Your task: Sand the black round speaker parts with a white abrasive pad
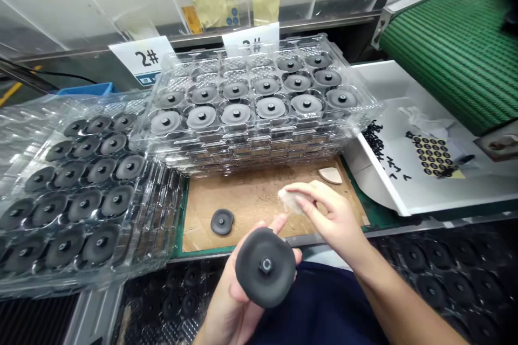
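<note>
While left fingers (279, 222) cradle the dark, nut-centred rubber disc (253, 275), right fingers (311, 190) pinch a pale cloth (289, 200).

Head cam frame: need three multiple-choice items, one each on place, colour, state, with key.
1. Where does the loose dark disc lie?
A) on the green belt B) on the brown board C) in a clear tray

2. What colour is the pad in the right hand?
A) blue B) black C) whitish

3. What is the left hand doing?
A) holding a grey disc B) lifting a clear tray C) hanging empty

1 B: it rests on the board, apart from both hands.
2 C: the pad shows pale in the hand's pinch.
3 A: the disc sits in that hand, central nut facing the camera.
</note>
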Demonstrator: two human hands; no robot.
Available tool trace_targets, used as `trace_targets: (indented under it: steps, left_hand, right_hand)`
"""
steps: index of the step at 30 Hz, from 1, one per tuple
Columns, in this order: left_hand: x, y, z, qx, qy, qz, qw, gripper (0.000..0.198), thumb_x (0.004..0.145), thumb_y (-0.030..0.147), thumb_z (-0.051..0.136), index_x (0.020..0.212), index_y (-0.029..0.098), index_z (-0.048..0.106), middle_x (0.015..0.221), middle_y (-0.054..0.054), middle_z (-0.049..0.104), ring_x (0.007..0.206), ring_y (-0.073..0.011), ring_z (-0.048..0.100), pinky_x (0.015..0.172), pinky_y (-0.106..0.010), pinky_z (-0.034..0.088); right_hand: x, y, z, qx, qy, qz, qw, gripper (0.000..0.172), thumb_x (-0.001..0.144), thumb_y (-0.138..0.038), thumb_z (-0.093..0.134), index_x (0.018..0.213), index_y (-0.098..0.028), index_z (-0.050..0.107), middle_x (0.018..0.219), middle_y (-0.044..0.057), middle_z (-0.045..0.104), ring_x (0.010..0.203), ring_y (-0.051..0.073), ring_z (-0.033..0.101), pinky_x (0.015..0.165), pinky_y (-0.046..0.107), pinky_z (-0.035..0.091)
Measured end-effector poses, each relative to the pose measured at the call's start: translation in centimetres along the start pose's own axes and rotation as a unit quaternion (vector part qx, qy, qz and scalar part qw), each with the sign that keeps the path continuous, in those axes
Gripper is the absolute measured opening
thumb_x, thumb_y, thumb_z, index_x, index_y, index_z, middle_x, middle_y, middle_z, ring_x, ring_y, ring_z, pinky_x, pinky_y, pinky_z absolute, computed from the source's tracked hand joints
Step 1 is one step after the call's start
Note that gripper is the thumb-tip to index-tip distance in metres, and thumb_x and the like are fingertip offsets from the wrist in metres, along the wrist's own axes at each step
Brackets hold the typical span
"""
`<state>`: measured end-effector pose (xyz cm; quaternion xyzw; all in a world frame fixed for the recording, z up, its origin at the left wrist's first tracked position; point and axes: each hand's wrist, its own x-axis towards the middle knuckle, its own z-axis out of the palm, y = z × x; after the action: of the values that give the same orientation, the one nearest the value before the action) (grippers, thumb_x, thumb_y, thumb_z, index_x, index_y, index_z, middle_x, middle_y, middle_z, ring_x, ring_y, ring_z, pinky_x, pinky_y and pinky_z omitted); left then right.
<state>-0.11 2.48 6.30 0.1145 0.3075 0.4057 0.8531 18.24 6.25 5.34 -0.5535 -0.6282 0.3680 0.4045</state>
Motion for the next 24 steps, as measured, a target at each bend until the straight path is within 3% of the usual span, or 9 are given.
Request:
trace_targets:
  steps: [2, 4, 9, 11, 13, 16, 18, 21, 24]
  left_hand:
    - [-0.2, 0.2, 0.1, -0.021, 0.002, 0.001, 1.000, 0.062, 0.053, 0.042, 0.082, 0.111, 0.032, 0.064, 0.132, -0.007, 0.055, 0.102, -0.0292, 0.063, 0.088, -0.035, 0.051]
    - [0.0, 0.1, 0.1, -0.042, -0.003, 0.001, 0.999, 0.056, 0.056, 0.040, 0.080, 0.109, 0.031, 0.065, 0.123, -0.006, 0.062, 0.103, -0.0273, 0.063, 0.087, -0.032, 0.051]
    - [1.6, -0.4, 0.5, -0.038, -0.033, 0.003, 0.999, 0.051, 0.060, 0.041, 0.077, 0.107, 0.026, 0.067, 0.114, -0.004, 0.068, 0.103, -0.0249, 0.064, 0.088, -0.028, 0.050]
    - [2.4, -0.5, 1.0, -0.028, -0.050, 0.002, 0.998, 0.052, 0.062, 0.042, 0.075, 0.110, 0.025, 0.065, 0.115, -0.005, 0.067, 0.103, -0.0244, 0.064, 0.088, -0.027, 0.049]
    - [3.1, -0.6, 1.7, -0.024, -0.067, 0.003, 0.997, 0.050, 0.064, 0.042, 0.074, 0.111, 0.026, 0.065, 0.116, -0.005, 0.067, 0.101, -0.0237, 0.065, 0.087, -0.028, 0.050]
    - [3.7, -0.7, 2.7, -0.012, -0.074, 0.004, 0.997, 0.050, 0.069, 0.046, 0.069, 0.114, 0.026, 0.063, 0.116, -0.006, 0.066, 0.102, -0.0253, 0.064, 0.091, -0.035, 0.049]
    - [3.9, -0.7, 3.1, -0.006, -0.082, 0.013, 0.997, 0.049, 0.074, 0.050, 0.062, 0.117, 0.026, 0.061, 0.116, -0.007, 0.066, 0.102, -0.0261, 0.064, 0.095, -0.040, 0.047]
    - [4.2, -0.7, 2.9, 0.025, -0.127, 0.063, 0.990, 0.047, 0.084, 0.053, 0.046, 0.124, 0.031, 0.054, 0.119, -0.006, 0.064, 0.098, -0.0250, 0.066, 0.089, -0.041, 0.051]
    - [4.7, -0.9, 2.0, 0.191, -0.148, 0.204, 0.949, 0.060, 0.084, 0.049, 0.049, 0.139, 0.042, 0.025, 0.123, -0.004, 0.060, 0.097, -0.0211, 0.065, 0.085, -0.037, 0.052]
  right_hand:
    - [-1.0, 2.4, 0.7, 0.000, 0.011, 0.076, 0.997, 0.025, 0.089, -0.029, 0.047, 0.104, -0.020, 0.065, 0.102, 0.007, 0.068, 0.095, 0.020, 0.061, 0.078, 0.033, 0.049]
    - [-2.7, 4.4, 1.4, 0.001, -0.021, 0.101, 0.995, 0.026, 0.087, -0.030, 0.049, 0.102, -0.019, 0.067, 0.104, 0.008, 0.069, 0.097, 0.022, 0.063, 0.078, 0.034, 0.051]
    - [-5.9, 6.8, 2.4, -0.001, -0.051, 0.158, 0.986, 0.030, 0.084, -0.030, 0.050, 0.104, -0.015, 0.067, 0.093, 0.008, 0.072, 0.068, 0.019, 0.066, 0.063, 0.032, 0.054]
    - [-5.6, 7.4, 2.4, -0.006, -0.041, 0.165, 0.985, 0.032, 0.083, -0.030, 0.050, 0.106, -0.015, 0.066, 0.090, 0.007, 0.072, 0.065, 0.018, 0.064, 0.063, 0.032, 0.054]
    - [-4.7, 8.1, 2.2, -0.010, -0.025, 0.162, 0.986, 0.031, 0.082, -0.028, 0.051, 0.107, -0.017, 0.066, 0.096, 0.007, 0.071, 0.075, 0.020, 0.065, 0.072, 0.034, 0.053]
    - [-3.2, 9.5, 2.3, -0.014, -0.005, 0.156, 0.988, 0.030, 0.079, -0.022, 0.050, 0.104, -0.019, 0.066, 0.103, 0.007, 0.068, 0.091, 0.021, 0.062, 0.084, 0.036, 0.049]
    - [-2.8, 10.3, 2.3, -0.024, 0.016, 0.161, 0.987, 0.033, 0.079, -0.021, 0.049, 0.108, -0.017, 0.064, 0.109, 0.010, 0.064, 0.089, 0.022, 0.062, 0.085, 0.039, 0.048]
    - [-3.3, 10.6, 1.9, -0.031, 0.052, 0.169, 0.984, 0.042, 0.081, -0.025, 0.047, 0.120, -0.013, 0.056, 0.121, 0.017, 0.053, 0.072, 0.018, 0.060, 0.077, 0.041, 0.049]
    - [-4.2, 10.0, 0.6, -0.012, 0.050, 0.158, 0.986, 0.036, 0.081, -0.029, 0.049, 0.113, -0.018, 0.061, 0.114, 0.013, 0.057, 0.062, 0.014, 0.056, 0.067, 0.035, 0.051]
